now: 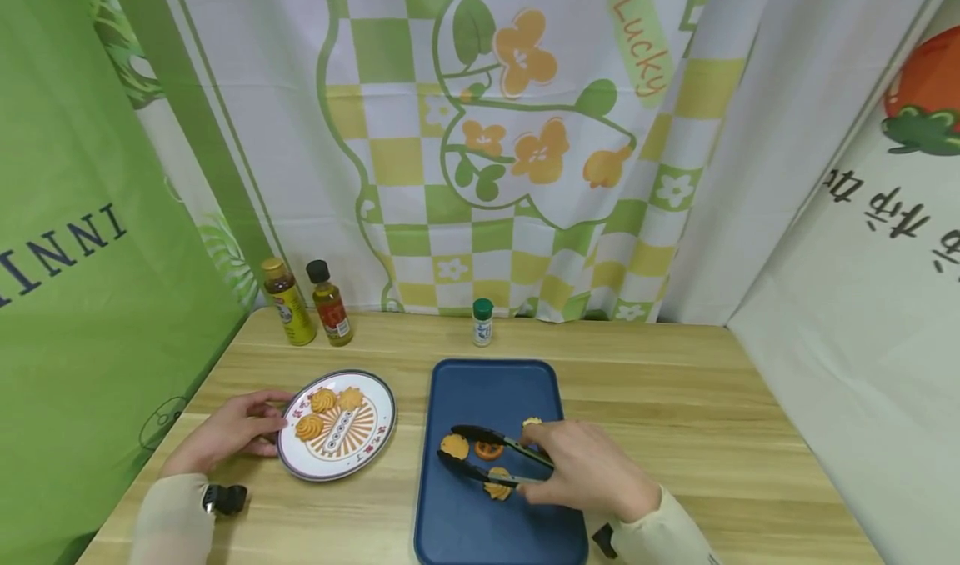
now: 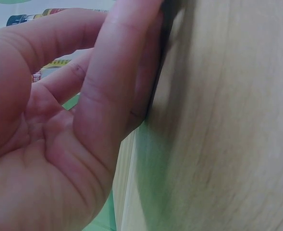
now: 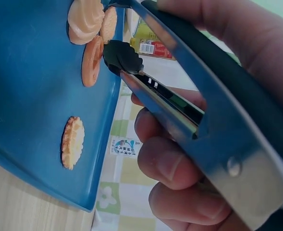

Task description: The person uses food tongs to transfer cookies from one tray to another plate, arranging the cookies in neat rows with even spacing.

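My right hand grips a pair of black and steel tongs over the blue tray. The tong tips stand apart, on either side of a round cookie. A ring-shaped cookie lies further back between the tong arms. One arm overlaps a swirled cookie; a scalloped cookie lies apart near the tray's edge. My left hand holds the left rim of a white patterned plate. Several swirled cookies sit on the plate's far left part.
Two sauce bottles stand at the table's back left corner. A small green-capped shaker stands behind the tray. The wooden table extends right of the tray, with a patterned curtain along its back edge.
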`<state>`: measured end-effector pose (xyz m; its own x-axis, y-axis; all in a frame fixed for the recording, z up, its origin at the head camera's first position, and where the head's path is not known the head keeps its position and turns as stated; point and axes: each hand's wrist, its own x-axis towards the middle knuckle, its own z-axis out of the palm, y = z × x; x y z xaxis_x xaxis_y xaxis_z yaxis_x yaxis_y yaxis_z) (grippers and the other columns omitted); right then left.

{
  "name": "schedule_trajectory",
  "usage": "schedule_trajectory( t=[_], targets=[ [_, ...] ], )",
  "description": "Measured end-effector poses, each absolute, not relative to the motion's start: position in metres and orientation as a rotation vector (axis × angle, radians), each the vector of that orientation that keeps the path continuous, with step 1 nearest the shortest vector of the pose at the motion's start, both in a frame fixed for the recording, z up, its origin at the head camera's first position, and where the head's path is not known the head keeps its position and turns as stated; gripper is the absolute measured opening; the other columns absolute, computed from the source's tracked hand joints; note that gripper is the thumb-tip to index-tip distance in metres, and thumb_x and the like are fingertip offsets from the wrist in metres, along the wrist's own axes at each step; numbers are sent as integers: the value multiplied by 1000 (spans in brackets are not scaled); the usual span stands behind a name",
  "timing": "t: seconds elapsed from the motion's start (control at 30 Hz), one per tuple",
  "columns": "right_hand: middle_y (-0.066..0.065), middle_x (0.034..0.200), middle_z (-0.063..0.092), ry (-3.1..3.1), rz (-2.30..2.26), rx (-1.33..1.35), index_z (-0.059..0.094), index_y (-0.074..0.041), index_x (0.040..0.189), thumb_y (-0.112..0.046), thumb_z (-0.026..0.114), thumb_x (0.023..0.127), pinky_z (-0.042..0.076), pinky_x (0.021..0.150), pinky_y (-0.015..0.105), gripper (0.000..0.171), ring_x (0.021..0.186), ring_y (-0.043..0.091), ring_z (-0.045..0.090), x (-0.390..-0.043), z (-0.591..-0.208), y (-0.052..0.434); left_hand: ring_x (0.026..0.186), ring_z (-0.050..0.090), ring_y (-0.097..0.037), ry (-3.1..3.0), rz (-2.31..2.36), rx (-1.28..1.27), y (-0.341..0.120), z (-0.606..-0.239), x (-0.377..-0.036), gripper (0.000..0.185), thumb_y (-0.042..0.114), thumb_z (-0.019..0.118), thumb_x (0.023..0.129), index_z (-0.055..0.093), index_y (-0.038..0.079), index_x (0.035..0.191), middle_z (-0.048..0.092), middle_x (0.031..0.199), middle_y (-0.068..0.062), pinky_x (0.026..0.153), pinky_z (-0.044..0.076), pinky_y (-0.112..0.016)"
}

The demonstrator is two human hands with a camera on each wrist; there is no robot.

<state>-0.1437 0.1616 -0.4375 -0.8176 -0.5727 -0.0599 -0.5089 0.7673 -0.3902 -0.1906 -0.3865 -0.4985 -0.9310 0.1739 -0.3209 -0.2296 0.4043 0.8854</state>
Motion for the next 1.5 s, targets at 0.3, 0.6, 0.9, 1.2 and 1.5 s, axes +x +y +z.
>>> schedule_trajectory(
  t=[0.3,0.6,0.9,1.2,1.5],
  targets=[
    [-1,106,82,2782,-601,-838,79,-18,126,-48,86,90,46,58,22,47,65,2,54,-151,-440,158,88,75,-21,2306,1534,-53,-391,-501,-190,66,-1,68,107,36,-15,163,67,123,-18,79,77,-37],
    [-1,116,83,2747,-616,-913,78,-19,131,-51,84,93,62,68,26,50,82,2,69,-160,-432,136,88,76,-22,2299,1546,-43,-387,-502,-189,67,-1,69,106,37,-17,162,66,121,-18,80,77,-38],
    [0,112,83,2721,-636,-1040,78,-20,134,-54,82,95,55,63,23,53,68,0,58,-172,-427,101,89,76,-22,2303,1555,-61,-387,-504,-190,65,-1,67,107,38,-14,163,66,121,-18,80,77,-39],
    [-3,105,82,2733,-566,-1155,79,-18,127,-51,86,92,45,55,19,49,65,3,52,-179,-428,65,87,75,-22,2304,1558,-57,-389,-505,-192,63,-1,67,107,39,-14,162,66,121,-17,78,77,-38],
    [-3,115,84,2769,-499,-1217,80,-17,131,-49,85,90,51,58,17,52,70,1,57,-186,-430,36,88,75,-22,2310,1555,-50,-386,-501,-189,62,-2,67,107,40,-16,161,66,120,-17,78,77,-37]
  ],
)
